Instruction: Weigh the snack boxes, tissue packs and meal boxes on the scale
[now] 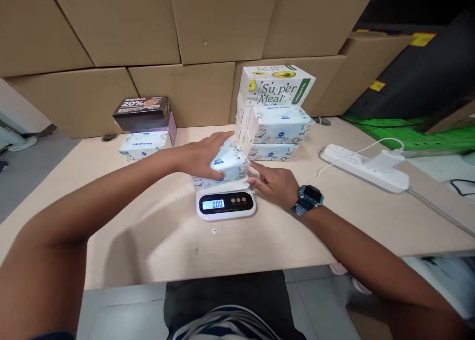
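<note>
While our left hand (202, 157) grasps the tissue pack (234, 163) at frame centre and our right hand (280, 186) adjoins its right end, grip unclear, we judge it light, soft, best held around its sides

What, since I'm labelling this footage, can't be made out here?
In the head view:
Scale: its top behind the display is mostly hidden by the tissue pack.
Tissue pack's print: partly covered by the left hand.
Right hand: whether its fingertips touch the pack is unclear.
Lettering under the scale's buttons: too small.
Watch display: too small.
Black item: cut off by the right edge.
</note>
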